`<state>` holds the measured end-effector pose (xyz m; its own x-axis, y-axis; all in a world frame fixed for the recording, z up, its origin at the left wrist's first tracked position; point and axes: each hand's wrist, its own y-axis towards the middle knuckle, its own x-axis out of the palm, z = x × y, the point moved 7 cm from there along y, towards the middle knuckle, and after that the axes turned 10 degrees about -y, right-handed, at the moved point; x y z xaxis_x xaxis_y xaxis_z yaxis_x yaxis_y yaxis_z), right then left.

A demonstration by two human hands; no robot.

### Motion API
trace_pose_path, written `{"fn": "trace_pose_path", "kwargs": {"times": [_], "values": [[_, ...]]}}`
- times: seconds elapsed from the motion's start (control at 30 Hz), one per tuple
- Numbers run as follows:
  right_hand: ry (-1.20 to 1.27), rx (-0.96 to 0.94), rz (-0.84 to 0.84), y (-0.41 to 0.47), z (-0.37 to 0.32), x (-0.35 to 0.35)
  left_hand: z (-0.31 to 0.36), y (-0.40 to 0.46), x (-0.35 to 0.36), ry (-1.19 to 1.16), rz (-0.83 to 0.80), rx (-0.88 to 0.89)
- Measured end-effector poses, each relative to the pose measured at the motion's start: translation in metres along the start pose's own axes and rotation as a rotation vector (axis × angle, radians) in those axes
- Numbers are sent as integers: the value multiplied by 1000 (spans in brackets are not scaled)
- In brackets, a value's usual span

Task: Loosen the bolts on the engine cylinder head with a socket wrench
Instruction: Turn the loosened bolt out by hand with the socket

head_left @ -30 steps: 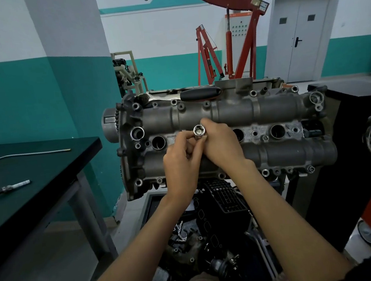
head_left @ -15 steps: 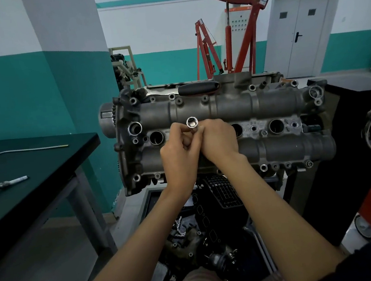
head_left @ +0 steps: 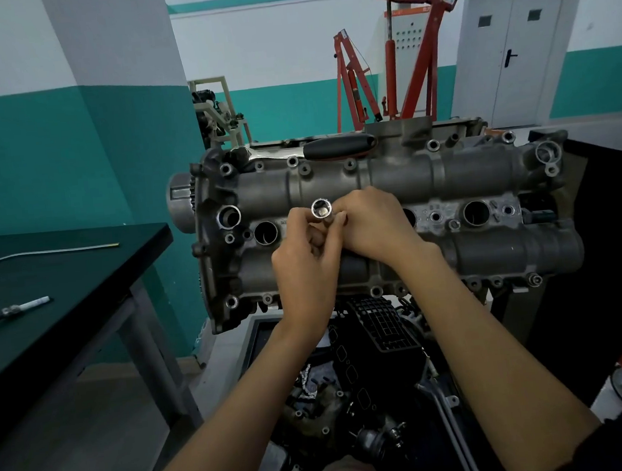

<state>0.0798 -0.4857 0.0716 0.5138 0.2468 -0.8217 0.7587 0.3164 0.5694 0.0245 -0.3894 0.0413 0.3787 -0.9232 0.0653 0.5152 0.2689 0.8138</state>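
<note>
Two hands, left hand (head_left: 305,270) and right hand (head_left: 371,225), pinching one socket (head_left: 322,208) above cylinder head (head_left: 467,178); best kept square, firmly seated.

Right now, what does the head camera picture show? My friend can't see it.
Two hands, left hand and right hand, together hold a shiny metal socket over the middle of a grey engine cylinder head. A black-handled wrench lies on the engine's far edge, and a black table stands to the left.
</note>
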Motion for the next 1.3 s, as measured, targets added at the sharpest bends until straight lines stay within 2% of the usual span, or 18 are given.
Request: {"fn": "trace_pose_path", "kwargs": {"times": [0.17,0.47,0.93,1.3], "values": [[6,0,3,-4,1,-1,4,-3,0,50,-29,59],[120,107,4,-15,2,1,5,-4,1,99,-70,63],[62,274,153,-30,-4,2,5,-5,0,60,-105,42],[78,181,249,-40,-10,-5,2,-4,-1,71,-80,28]]}}
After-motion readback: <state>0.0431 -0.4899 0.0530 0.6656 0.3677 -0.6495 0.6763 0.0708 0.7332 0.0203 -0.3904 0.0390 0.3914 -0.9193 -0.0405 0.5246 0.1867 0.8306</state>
